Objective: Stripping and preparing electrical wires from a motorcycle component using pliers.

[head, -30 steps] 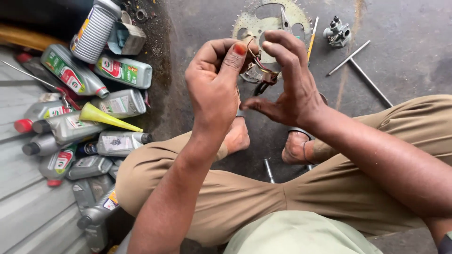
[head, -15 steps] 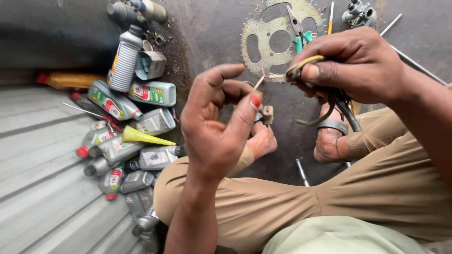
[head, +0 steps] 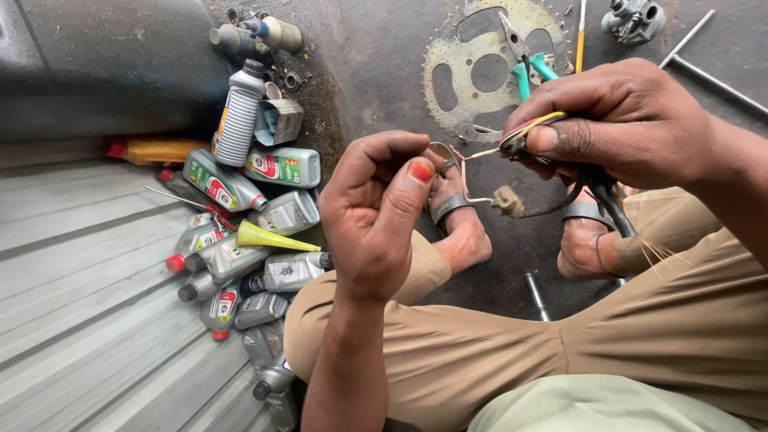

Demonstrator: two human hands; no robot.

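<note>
Bottles [head: 240, 232] litter oily concrete floor [head: 376, 72] beside sprocket [head: 480, 72].

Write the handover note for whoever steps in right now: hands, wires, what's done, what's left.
Left hand: pinched on a thin bare wire near its end.
Right hand: grips the wire bundle with the yellow lead, above the feet.
Small plug dangles between the hands.
Pliers lie on the sprocket; oil bottles to the left.
Done: wires held apart.
Left: the joining itself; the wire end looks loose.
</note>
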